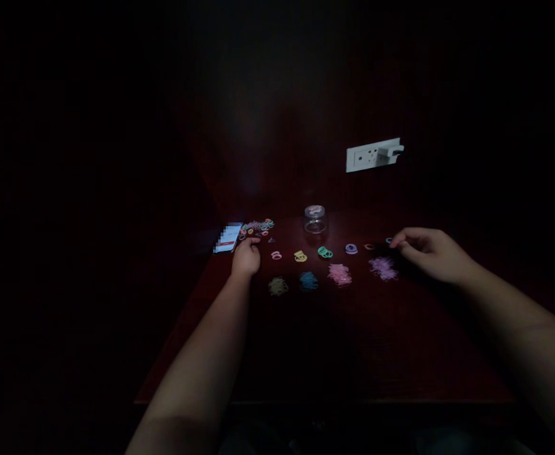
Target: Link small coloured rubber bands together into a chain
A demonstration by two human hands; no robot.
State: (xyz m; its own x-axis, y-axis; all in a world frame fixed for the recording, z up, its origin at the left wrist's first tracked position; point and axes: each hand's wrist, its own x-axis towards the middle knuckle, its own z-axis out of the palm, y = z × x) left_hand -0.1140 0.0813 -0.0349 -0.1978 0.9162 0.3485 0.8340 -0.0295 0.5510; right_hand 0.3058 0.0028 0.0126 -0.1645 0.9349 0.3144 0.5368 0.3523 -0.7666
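Observation:
At the left, my left hand [248, 258] rests low over the table beside a lit phone, one digit stretched to the right and nothing visible in it. Just beyond it lies a mixed pile of small coloured hair ties [258, 225]. My right hand [429, 253] is at the right with thumb and forefinger pinched at a small blue hair tie [389, 241]. Left of that run a brown-orange tie [369, 247], purple ties [351, 249], green ties [325, 252], yellow ties [300, 256] and pink ties [276, 255] in a row.
Nearer me sit heaps of thin bands: purple [384, 268], pink [339, 274], blue [308, 281] and pale yellow [278, 286]. A clear lidded jar [315, 224] stands behind the row. The phone [229, 238] lies at the left edge. A wall socket [365, 156] holds a plug.

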